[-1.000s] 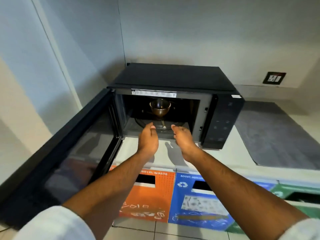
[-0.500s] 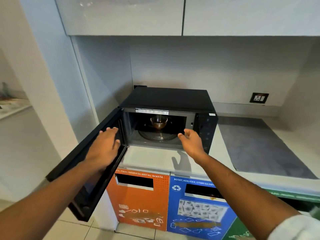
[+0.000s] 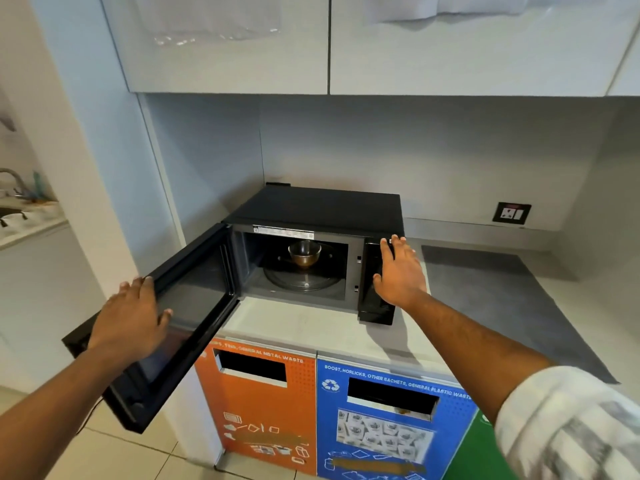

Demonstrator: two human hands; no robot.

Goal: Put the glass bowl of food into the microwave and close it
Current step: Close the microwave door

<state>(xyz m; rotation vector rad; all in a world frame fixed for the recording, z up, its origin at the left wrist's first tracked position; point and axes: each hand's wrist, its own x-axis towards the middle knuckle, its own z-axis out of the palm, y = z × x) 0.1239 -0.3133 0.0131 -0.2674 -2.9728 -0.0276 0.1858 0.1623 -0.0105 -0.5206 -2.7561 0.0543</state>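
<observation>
1. Left hand: spread flat, palm on the outer face of the door, near its top free edge; grips nothing. Risk: a push from so near the corner may slip off the glossy panel, leaving the door ajar.
2. Door: wide open, hinged on the side away from the left hand. Risk: a hard swing slams the latch and jolts what is inside.
3. Right hand: open, fingers spread, laid against the control panel at the microwave's front right corner; holds nothing. Risk: fingers curled round that edge lie in the door's closing path and may be pinched; palm pressure may also trigger a button.
4. Bowl: inside the cavity, beyond both hands, on the back part of the turntable, off centre. Risk: a jolt may slide it; once turning it may brush the rear wall.
5. Microwave: near the counter edge. Risk: unbraced, a shove may shift it.
</observation>
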